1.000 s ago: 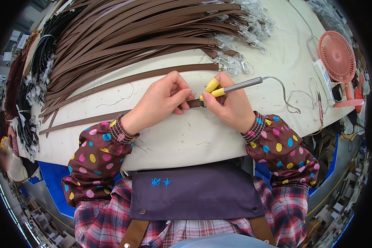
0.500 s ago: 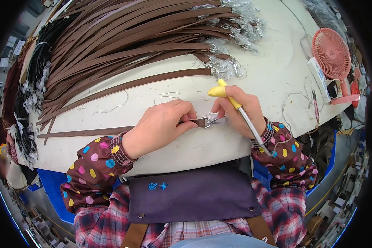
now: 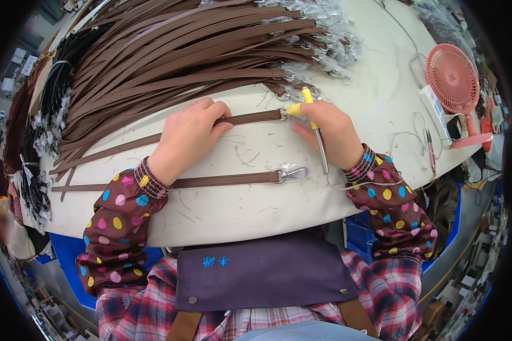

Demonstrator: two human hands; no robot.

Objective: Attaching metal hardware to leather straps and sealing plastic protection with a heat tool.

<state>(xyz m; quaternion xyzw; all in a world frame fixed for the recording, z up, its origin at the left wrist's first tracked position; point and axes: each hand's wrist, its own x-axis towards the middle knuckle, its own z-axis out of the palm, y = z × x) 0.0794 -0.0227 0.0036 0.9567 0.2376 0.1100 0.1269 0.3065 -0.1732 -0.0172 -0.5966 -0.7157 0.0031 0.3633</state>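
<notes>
My left hand is closed on a brown strap, gripping it a short way from its metal ring. At the ring end, my right hand holds a slim tool with a yellow handle and metal shaft, its shaft pointing toward me. A yellow cover on a right finger touches or nearly touches the ring; the fingers partly hide the strap's end fitting. Nearer to me lies a second brown strap, flat on the table, with a metal ring and a clear-wrapped clasp.
A big pile of brown straps with plastic-wrapped hardware covers the far table. Bundled black straps hang at the left edge. To the right stand a pink fan, a white power strip and a thin pen-like tool. Loose threads lie about.
My left hand has let go of the nearer strap and moved up to the farther one, which has come nearer. My right hand has shifted to its ring end, the tool now more upright.
</notes>
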